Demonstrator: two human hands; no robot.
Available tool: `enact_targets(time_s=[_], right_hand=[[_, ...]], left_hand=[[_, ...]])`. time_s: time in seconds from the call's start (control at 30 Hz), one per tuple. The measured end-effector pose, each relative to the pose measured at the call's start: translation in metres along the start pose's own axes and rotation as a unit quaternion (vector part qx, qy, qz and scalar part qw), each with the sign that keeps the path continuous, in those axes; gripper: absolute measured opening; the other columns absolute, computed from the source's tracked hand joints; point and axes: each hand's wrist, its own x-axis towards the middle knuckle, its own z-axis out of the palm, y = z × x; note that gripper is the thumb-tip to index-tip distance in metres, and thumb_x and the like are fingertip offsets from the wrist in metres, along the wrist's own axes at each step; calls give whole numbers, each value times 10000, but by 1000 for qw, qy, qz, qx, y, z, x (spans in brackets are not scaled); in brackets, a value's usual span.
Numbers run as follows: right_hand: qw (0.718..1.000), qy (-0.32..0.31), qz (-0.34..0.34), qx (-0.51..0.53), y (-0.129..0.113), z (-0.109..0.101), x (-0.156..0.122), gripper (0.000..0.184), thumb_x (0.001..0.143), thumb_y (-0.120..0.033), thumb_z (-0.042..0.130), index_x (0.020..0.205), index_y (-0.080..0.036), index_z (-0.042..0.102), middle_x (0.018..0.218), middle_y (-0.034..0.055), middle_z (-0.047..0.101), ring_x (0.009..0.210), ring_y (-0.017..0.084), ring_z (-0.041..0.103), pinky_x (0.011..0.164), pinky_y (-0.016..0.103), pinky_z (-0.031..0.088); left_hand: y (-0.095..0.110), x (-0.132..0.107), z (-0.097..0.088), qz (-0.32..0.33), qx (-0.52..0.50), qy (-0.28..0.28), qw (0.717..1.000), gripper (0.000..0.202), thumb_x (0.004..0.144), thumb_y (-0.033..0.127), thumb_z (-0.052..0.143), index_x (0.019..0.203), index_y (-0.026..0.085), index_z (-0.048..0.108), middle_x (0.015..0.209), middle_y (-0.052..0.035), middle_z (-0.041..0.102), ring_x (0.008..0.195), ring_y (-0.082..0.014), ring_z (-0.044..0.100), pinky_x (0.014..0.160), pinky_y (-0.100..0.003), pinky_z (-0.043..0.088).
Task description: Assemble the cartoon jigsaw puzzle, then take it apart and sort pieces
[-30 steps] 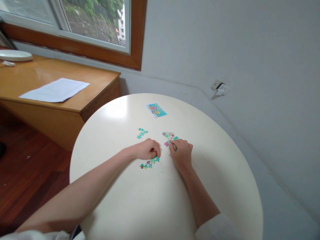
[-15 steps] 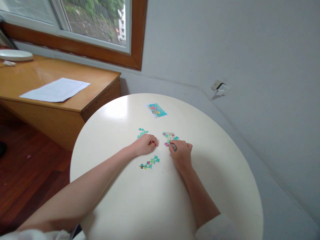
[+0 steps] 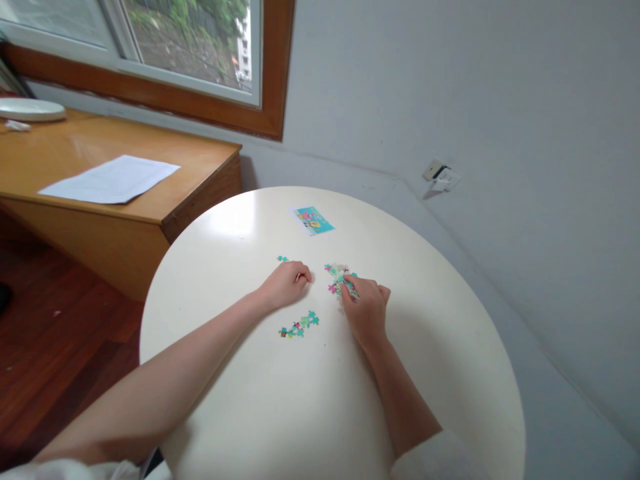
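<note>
Over the right-hand pile of puzzle pieces [image 3: 334, 270] my right hand [image 3: 367, 308] is bent, its thumb and fingertips drawn together among the small turquoise, pink and pale pieces. Part of the pile shows inside the curl of those fingers. My left hand [image 3: 285, 285] rests on the table to the left, fingers curled into a pinch; whatever lies between the tips is too small to make out. Behind it, turquoise puzzle pieces [image 3: 283, 259] are mostly covered by the hand. Nearer me lies a joined-looking strip of puzzle pieces [image 3: 300, 325], turquoise with pink and yellow bits.
A small picture card [image 3: 314, 221] in turquoise and pink lies toward the far side of the round white table [image 3: 440, 373]. Left of it stands a wooden desk [image 3: 200, 155] with a paper sheet [image 3: 113, 180] and a white round object [image 3: 33, 110]. A wall rises behind.
My left hand has shifted slightly back and left, covering more of the turquoise pieces. My right hand's fingers have moved over the pile, and more pieces show beneath them.
</note>
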Motion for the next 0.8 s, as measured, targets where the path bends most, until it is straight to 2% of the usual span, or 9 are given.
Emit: enact_targets(time_s=[0.1, 0.23, 0.47, 0.57, 0.63, 0.7, 0.8], right_hand=[[997, -44, -56, 42, -7, 1, -3, 149, 862, -211, 507, 898, -198, 650, 871, 39, 717, 827, 175, 590, 786, 317, 293], [976, -127, -142, 101, -17, 4, -7, 119, 840, -175, 544, 836, -220, 653, 837, 13, 707, 839, 168, 588, 816, 320, 306], [949, -205, -162, 176, -33, -9, -7, 151, 820, -157, 530, 747, -222, 645, 767, 5, 682, 793, 159, 576, 836, 336, 326], [968, -154, -131, 152, -28, -9, -5, 157, 824, -164, 506, 758, -216, 640, 762, 9, 683, 796, 163, 579, 820, 331, 324], [990, -85, -75, 88, -19, -5, -4, 157, 828, -168, 503, 803, -208, 652, 808, 26, 689, 828, 177, 572, 801, 332, 312], [999, -39, -22, 22, -10, 0, -4, 163, 832, -179, 509, 883, -200, 663, 886, 52, 688, 876, 196, 555, 792, 337, 300], [999, -29, 1, -33, 0, 7, -6, 192, 836, -197, 519, 965, -194, 661, 962, 79, 672, 914, 214, 525, 786, 344, 288]], left_hand=[[-1, 1, 1, -11, 10, 3, 1000, 274, 686, 57, 419, 706, 145, 678, 724, -22, 668, 646, -134, 583, 683, -239, 465], [-2, 1, 1, -18, 19, 3, 1000, 275, 686, 59, 416, 716, 141, 677, 732, -28, 672, 654, -139, 586, 672, -239, 463], [0, 1, -1, -18, 23, -3, 1000, 276, 680, 54, 410, 706, 139, 672, 726, -30, 673, 646, -139, 586, 666, -240, 464], [0, 0, -1, -16, 25, 0, 1000, 271, 684, 57, 414, 703, 142, 670, 724, -29, 671, 648, -139, 587, 676, -242, 465], [0, 0, -1, -17, 28, 6, 999, 266, 689, 64, 418, 707, 145, 671, 722, -27, 669, 647, -141, 587, 679, -247, 467], [-1, 0, 0, -20, 31, 10, 999, 264, 692, 69, 420, 710, 149, 672, 716, -23, 666, 640, -140, 585, 679, -249, 469], [-2, 0, 0, -25, 38, 8, 999, 265, 695, 72, 421, 716, 149, 673, 711, -23, 664, 636, -142, 584, 683, -254, 472]])
